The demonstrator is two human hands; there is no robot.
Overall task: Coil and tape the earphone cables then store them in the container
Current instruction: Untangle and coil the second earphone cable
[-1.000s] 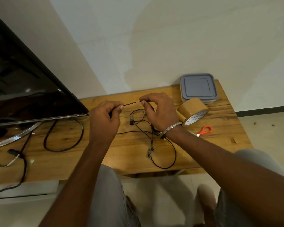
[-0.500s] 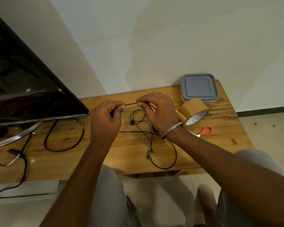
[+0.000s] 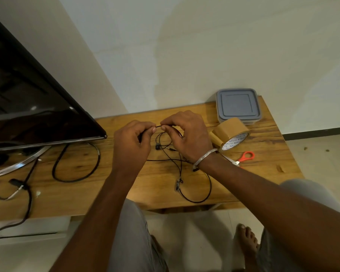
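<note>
Over wooden table (image 3: 263, 138), left hand (image 3: 131, 147) and right hand (image 3: 186, 135) both pinch black earphone cable (image 3: 199, 200)

A black earphone cable (image 3: 210, 190) loops over a honey-brown, dark-grained wooden table (image 3: 145, 183). Right of the right hand (image 3: 186, 138): a tan tape roll (image 3: 227, 130) with a black-lettered white core, orange-red-handled scissors (image 3: 246, 156) and a grey container (image 3: 238, 105). At its wrist, a silver bangle (image 3: 203, 157).

Looks like a living room in a home: flat-screen television (image 3: 28, 95) on a low wooden bench (image 3: 126, 189) against a plain painted wall (image 3: 185, 46), power cable (image 3: 73, 181) looping below the screen, lidded plastic container (image 3: 238, 105), pale tiled floor (image 3: 322, 150), bare foot (image 3: 247, 242).
</note>
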